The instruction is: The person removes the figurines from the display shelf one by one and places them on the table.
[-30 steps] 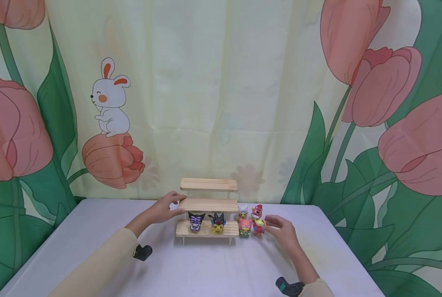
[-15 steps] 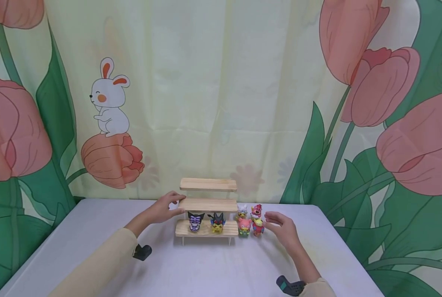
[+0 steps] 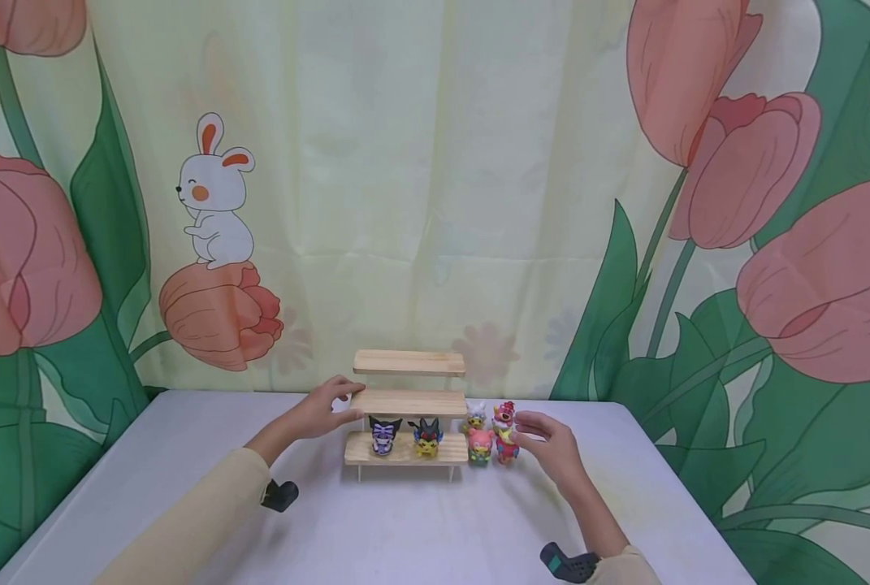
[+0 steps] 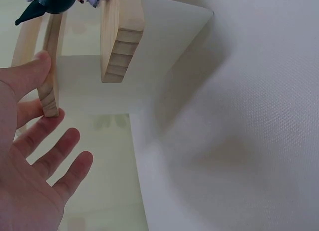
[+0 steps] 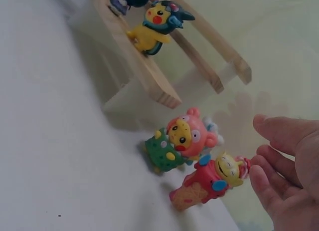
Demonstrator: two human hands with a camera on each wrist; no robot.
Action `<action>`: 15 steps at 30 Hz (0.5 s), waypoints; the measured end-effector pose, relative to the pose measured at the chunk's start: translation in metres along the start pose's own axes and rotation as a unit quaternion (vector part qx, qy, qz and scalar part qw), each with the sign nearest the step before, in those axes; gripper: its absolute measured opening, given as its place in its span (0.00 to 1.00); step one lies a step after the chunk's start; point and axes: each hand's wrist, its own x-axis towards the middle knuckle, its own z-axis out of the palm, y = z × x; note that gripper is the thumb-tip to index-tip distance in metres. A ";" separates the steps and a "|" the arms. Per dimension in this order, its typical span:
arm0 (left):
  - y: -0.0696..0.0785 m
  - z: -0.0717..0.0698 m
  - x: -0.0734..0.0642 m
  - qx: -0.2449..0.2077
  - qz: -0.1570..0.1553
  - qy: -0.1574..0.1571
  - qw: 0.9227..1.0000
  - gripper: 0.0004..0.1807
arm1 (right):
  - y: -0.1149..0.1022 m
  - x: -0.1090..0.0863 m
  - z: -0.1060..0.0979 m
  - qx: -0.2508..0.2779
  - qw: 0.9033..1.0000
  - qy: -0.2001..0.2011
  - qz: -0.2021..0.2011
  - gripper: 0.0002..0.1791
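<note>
Stand: three pale wooden boards rise in steps on whitish supports (image 4: 84,86), on the white tabletop (image 3: 405,528).
Lower board (image 3: 452,449): bears a purple-and-black figure (image 3: 383,437) and, to its right, a yellow figure (image 5: 152,34) with red cheeks and a dark hood.
Middle board (image 3: 409,403): light grain, with darker rings on its cut end.
Front figures: just beyond the stand's right end, a pink-hooded figure (image 5: 184,133) with a green lower body stands beside a red figure (image 5: 212,178) with a yellow head, blue patches and a waffle-patterned base.
Back figures: a whitish figure (image 3: 475,417) and a pink-red figure (image 3: 504,413), partly hidden in the right wrist view.
Left hand (image 3: 323,413): reaches to the middle board's left end, thumb and forefinger pinching it, other fingers spread.
Right hand (image 3: 557,453): just right of the figures, thumb and fingertips apart, fingers slightly bent, grasping nothing; whether they touch the right-hand pair cannot be told.
</note>
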 end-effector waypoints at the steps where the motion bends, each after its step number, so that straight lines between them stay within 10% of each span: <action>1: 0.000 0.000 0.000 0.001 0.000 0.000 1.000 0.30 | -0.001 0.000 0.001 0.002 1.000 0.000 0.000 0.23; 15: -0.001 -0.001 0.000 0.004 0.006 0.000 1.000 0.30 | -0.012 -0.006 0.009 0.021 1.000 -0.011 -0.015 0.22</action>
